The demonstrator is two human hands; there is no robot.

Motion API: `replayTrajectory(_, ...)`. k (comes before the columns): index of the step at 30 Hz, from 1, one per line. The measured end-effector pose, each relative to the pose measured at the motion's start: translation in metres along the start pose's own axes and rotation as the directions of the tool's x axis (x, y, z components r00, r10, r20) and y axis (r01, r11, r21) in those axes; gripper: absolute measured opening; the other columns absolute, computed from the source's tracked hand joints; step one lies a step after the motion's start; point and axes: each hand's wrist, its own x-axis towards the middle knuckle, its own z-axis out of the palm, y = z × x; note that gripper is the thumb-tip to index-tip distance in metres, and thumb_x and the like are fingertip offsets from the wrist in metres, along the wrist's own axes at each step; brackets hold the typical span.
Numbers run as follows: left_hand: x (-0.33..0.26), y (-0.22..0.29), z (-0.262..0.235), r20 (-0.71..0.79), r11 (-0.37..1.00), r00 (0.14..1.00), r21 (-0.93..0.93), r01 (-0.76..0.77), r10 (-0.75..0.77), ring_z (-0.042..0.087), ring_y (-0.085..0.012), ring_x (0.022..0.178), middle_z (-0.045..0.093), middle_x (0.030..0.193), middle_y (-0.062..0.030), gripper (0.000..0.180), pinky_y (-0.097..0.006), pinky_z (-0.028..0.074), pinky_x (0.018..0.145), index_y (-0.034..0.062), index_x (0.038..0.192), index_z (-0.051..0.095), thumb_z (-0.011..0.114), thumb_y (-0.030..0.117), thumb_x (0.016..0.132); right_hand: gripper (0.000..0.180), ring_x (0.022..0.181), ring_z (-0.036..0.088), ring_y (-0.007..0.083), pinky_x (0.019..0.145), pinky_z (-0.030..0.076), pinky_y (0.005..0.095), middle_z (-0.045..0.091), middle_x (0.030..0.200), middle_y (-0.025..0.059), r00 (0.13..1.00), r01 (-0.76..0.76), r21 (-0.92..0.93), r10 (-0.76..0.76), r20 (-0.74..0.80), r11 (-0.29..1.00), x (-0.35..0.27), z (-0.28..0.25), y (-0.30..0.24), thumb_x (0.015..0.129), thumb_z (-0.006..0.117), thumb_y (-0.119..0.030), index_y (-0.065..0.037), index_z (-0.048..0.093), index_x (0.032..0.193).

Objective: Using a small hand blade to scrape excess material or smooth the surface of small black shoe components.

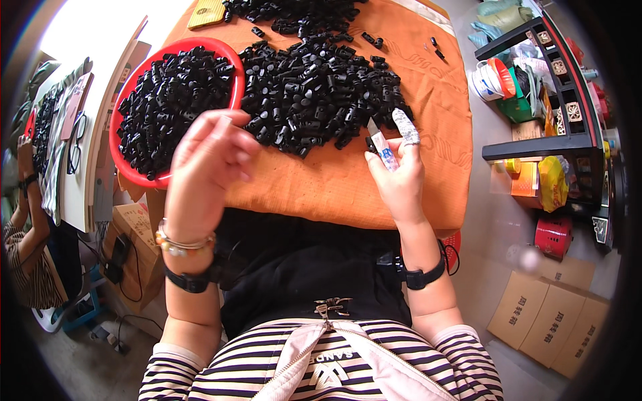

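My right hand (401,170) is closed around a small knife (382,148) with a pale, wrapped handle, its blade pointing up and away from me. A grey-white cover sits on one of its fingers, and a small black piece (370,143) shows beside the fingertips. My left hand (215,148) hovers by the near right rim of a red basin (119,148), its fingers bent and smeared by motion. Small black plastic cylinder-shaped pieces, which look like cord locks, fill the basin. A large heap of the same pieces (314,93) lies beside it on the orange cloth (314,190).
A yellow pad (206,13) lies at the far left of the table, and a few loose pieces (435,48) at the far right. Dark shelving (535,150) with tubs and bags stands to the right, above flattened cartons (545,321). Leftward are a cardboard box (137,234) and a mirror-like panel.
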Motion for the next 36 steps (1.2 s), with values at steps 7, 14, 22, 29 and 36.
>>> replayTrajectory(7,-0.017,-0.039,0.049,0.127,0.949,0.941,0.085,0.304,-0.313,0.056,-0.0054,0.066,0.057,0.084,0.0002,0.027,-0.018,0.048,0.062,0.0055,0.115,0.047,0.049,0.022,0.093,0.066,0.075,0.051,0.0043,0.065,0.042,0.0169,0.051,0.089,0.0026,0.963,-0.091,0.455,-0.038,0.266,0.886,-0.022,-0.004,-0.048,0.081,0.057,0.006,-0.003,0.023,0.137)
replayTrajectory(14,-0.018,-0.049,0.046,0.27,0.931,0.913,-0.118,0.345,-0.304,0.053,-0.0048,0.065,0.055,0.081,0.0007,0.018,-0.018,0.044,0.056,0.0088,0.103,0.049,0.042,0.024,0.095,0.063,0.071,0.06,0.0114,0.066,0.052,0.0251,0.057,0.086,0.0079,0.94,-0.128,0.598,-0.095,0.327,0.792,-0.033,0.001,-0.069,0.082,0.059,0.003,-0.001,0.026,0.135)
replayTrajectory(22,-0.023,-0.041,0.042,0.268,0.845,0.907,-0.348,0.406,-0.325,0.034,-0.0042,0.049,0.046,0.07,0.0013,0.018,-0.019,0.029,0.043,0.0102,0.105,0.046,0.039,0.024,0.096,0.055,0.069,0.049,0.0036,0.063,0.04,0.0158,0.052,0.077,0.0007,0.888,-0.219,0.535,-0.061,0.456,0.816,-0.037,-0.01,-0.062,0.085,0.062,-0.01,0.002,0.034,0.131)
replayTrajectory(29,-0.026,-0.044,0.043,0.227,0.835,0.92,-0.392,0.386,-0.318,0.029,-0.0015,0.049,0.042,0.07,0.003,0.014,-0.017,0.022,0.04,0.0115,0.101,0.046,0.041,0.023,0.096,0.042,0.065,0.039,0.0013,0.057,0.036,0.0148,0.048,0.08,-0.003,0.876,-0.232,0.484,-0.035,0.48,0.844,-0.043,-0.002,-0.067,0.082,0.064,-0.009,0.0,0.048,0.121)
replayTrajectory(36,-0.026,-0.044,0.042,0.253,0.829,0.922,-0.414,0.376,-0.292,0.03,-0.001,0.049,0.04,0.068,0.0037,0.012,-0.016,0.021,0.039,0.0114,0.099,0.045,0.04,0.022,0.096,0.042,0.065,0.04,0.0009,0.057,0.036,0.0147,0.047,0.078,-0.0038,0.884,-0.214,0.479,-0.04,0.465,0.851,-0.043,-0.001,-0.07,0.082,0.064,-0.008,0.0,0.048,0.121)
